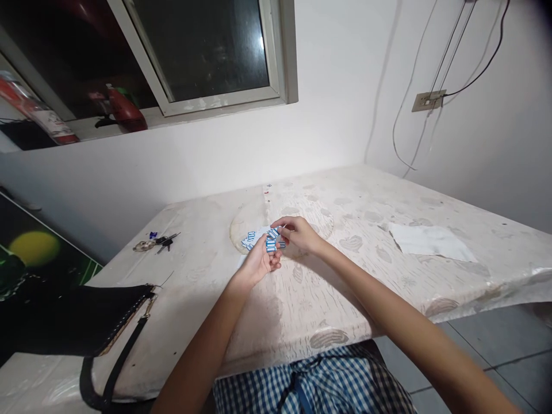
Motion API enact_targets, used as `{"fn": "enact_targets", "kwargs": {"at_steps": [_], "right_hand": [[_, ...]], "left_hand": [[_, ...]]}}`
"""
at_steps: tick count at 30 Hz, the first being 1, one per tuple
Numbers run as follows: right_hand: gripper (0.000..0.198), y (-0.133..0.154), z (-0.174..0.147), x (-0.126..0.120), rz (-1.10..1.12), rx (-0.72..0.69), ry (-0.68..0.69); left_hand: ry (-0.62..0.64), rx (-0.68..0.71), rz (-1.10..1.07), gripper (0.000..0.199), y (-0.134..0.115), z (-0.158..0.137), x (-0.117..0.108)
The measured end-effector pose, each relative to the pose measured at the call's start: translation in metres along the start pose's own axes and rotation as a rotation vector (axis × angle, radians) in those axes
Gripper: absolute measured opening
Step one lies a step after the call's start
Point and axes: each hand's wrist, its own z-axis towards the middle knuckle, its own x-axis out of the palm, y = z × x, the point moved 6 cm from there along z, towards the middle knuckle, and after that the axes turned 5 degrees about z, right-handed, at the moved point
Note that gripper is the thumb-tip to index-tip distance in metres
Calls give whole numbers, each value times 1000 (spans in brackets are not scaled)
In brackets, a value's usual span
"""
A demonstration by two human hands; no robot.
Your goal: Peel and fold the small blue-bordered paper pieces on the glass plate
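Several small flat white pieces with blue outlines, too small to identify exactly, are in my hands at the middle of the table. My left hand [257, 260] is closed around a small bunch of these blue-and-white pieces [271, 245], its fingers curled underneath. From the right, my right hand [297, 233] pinches the upper edge of the same bunch between thumb and fingers. Just beyond my left hand, more white pieces with blue outlines [249, 238] show; my hand partly hides them. Whether those lie on the table or are held, I cannot tell.
Keys on a ring [161, 242] lie at the table's left. A black bag [73, 316] with a strap sits at the near left edge. On the right lies a white sheet [426, 241]. A patterned plastic cover [353, 282] spans the table, against a wall with a window.
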Motion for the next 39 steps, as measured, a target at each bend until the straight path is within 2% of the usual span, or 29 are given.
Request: {"fn": "enact_targets", "kwargs": {"at_steps": [4, 7, 10, 24, 29, 32, 35, 37, 39], "right_hand": [[32, 0, -3, 5, 35, 22, 29], [23, -3, -4, 10, 58, 46, 62], [16, -4, -5, 10, -16, 41, 68], [18, -13, -3, 10, -200, -33, 50], [26, -11, -2, 11, -213, -63, 35], [33, -12, 2, -1, -189, -35, -72], [32, -16, 5, -19, -266, 27, -193], [26, -21, 6, -21, -397, 75, -125], [20, -24, 4, -15, -568, 73, 22]], "left_hand": [[13, 19, 35, 43, -1, 0, 2], [42, 7, 55, 43, 1, -1, 5], [58, 6, 63, 41, 3, -2, 7], [114, 61, 72, 36, 2, -1, 12], [95, 65, 105, 26, 2, -1, 10], [42, 97, 67, 15, -1, -1, 6], [-77, 204, -24, 8, -10, -2, -1], [-182, 270, -101, 6, -16, -3, -8], [-282, 313, -184, 5, -20, -4, -15]]}}
